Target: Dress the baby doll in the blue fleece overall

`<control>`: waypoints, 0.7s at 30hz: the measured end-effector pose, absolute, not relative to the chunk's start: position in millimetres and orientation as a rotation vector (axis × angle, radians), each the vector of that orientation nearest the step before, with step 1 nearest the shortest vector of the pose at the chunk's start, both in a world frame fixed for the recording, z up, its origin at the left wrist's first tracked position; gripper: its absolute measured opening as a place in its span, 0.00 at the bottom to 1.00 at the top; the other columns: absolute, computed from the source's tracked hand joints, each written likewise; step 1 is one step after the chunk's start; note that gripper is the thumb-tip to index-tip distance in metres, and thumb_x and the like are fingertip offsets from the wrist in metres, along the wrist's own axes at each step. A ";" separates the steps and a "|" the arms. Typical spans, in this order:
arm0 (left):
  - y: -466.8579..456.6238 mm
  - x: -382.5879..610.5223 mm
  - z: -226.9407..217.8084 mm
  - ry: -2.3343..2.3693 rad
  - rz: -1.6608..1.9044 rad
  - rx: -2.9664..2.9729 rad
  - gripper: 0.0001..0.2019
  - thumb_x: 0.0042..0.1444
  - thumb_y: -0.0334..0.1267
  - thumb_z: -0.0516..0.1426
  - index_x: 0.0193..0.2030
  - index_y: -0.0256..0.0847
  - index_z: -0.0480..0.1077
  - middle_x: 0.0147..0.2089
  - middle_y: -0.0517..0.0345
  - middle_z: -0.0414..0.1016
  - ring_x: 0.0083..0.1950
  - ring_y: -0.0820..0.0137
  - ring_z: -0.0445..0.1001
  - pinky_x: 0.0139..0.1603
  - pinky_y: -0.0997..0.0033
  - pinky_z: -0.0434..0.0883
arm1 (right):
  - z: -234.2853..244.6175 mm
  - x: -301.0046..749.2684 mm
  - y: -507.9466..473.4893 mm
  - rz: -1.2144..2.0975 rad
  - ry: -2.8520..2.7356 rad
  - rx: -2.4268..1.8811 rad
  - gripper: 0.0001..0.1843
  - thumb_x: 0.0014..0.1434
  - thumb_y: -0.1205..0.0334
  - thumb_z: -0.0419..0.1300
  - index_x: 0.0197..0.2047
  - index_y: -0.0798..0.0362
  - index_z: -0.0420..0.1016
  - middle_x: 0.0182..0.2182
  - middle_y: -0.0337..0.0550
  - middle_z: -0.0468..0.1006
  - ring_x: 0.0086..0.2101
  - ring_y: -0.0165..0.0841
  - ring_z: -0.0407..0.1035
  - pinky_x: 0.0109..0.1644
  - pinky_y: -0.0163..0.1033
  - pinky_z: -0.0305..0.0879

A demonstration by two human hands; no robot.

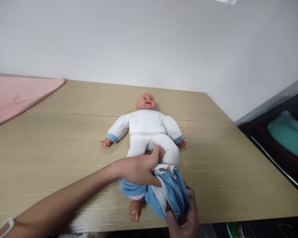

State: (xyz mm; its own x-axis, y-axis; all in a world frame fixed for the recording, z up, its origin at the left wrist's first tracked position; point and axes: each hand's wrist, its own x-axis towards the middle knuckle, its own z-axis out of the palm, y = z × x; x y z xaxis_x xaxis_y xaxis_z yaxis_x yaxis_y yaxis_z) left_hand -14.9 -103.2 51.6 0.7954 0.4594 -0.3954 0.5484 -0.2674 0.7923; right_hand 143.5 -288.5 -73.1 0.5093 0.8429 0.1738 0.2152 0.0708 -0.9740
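Pale wall (149, 43) rises behind a light wooden table (221, 158), whose far edge runs along it. Wood surface stretches between the doll and a pink cloth (20, 94) at far left, and again from the doll to the slanting right edge. Past that edge sit dark furnishings and a teal cloth (288, 135). The near edge passes just below the doll's foot (135, 211), close to the right hand.

The left hand (139, 170), its forearm coming from near left, has thumb and fingers spread apart. One digit reaches between the doll's legs, against the right-hand one; another lies on bunched blue-and-white pants (173, 190). Whether it grips them, I cannot tell. The right hand (186, 215), at the near edge, pinches the pants, thumb in front and fingers partly hidden behind.

The doll (147, 122) lies on its back at the table's middle, head far, arms spread, in a white top with blue cuffs. The pants are gathered low around its lower legs; a bare foot shows on the left, while cloth and hand hide the other.
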 end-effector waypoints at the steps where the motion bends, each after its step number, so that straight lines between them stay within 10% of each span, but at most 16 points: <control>1: -103.0 -15.2 51.3 0.758 -0.096 1.903 0.44 0.54 0.45 0.67 0.72 0.36 0.52 0.48 0.53 0.75 0.49 0.55 0.76 0.46 0.62 0.71 | -73.5 143.2 -288.0 0.600 -0.984 -1.455 0.24 0.64 0.63 0.66 0.62 0.48 0.74 0.66 0.56 0.76 0.60 0.49 0.77 0.62 0.50 0.78; 21: -102.2 -17.4 45.4 0.658 -0.008 1.858 0.38 0.54 0.44 0.68 0.66 0.40 0.53 0.46 0.53 0.77 0.46 0.57 0.78 0.39 0.65 0.69 | -76.7 139.4 -278.4 0.665 -0.897 -1.354 0.24 0.67 0.59 0.70 0.64 0.46 0.72 0.70 0.58 0.75 0.64 0.50 0.78 0.63 0.54 0.82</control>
